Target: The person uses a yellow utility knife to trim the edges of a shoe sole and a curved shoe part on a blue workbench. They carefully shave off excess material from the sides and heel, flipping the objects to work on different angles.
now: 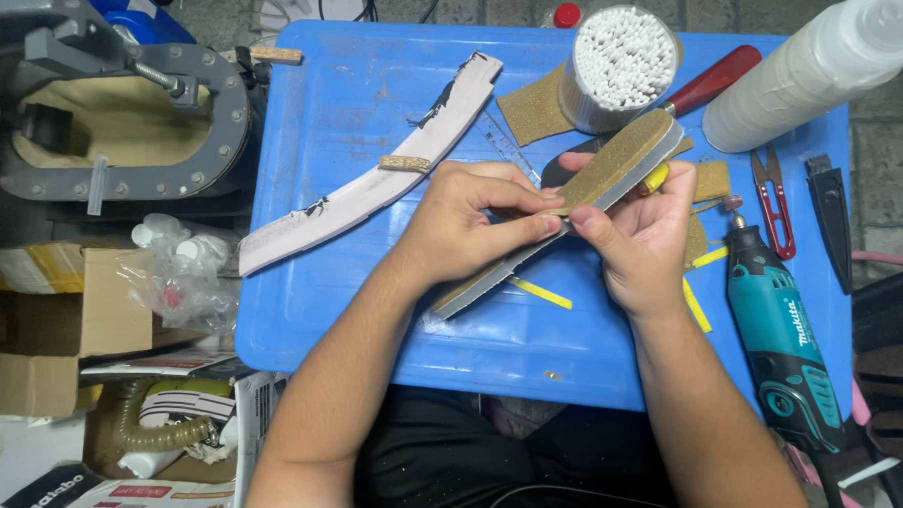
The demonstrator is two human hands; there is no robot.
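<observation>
Both hands, left [463,219] and right [637,235], pinching tan-faced grey insole [615,165] mid-length; facing seated at toe, heel unclear; second pale strip [374,181] untouched.

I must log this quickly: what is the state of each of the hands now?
Left hand: closed, pinching the edge of the long tan-and-grey sole piece.
Right hand: closed around the same sole piece, gripping from the other side.

swab tub [619,65] behind hands [562,233] | rotary tool [781,341] right | curved strip [374,181] left, on lid [309,319]
</observation>
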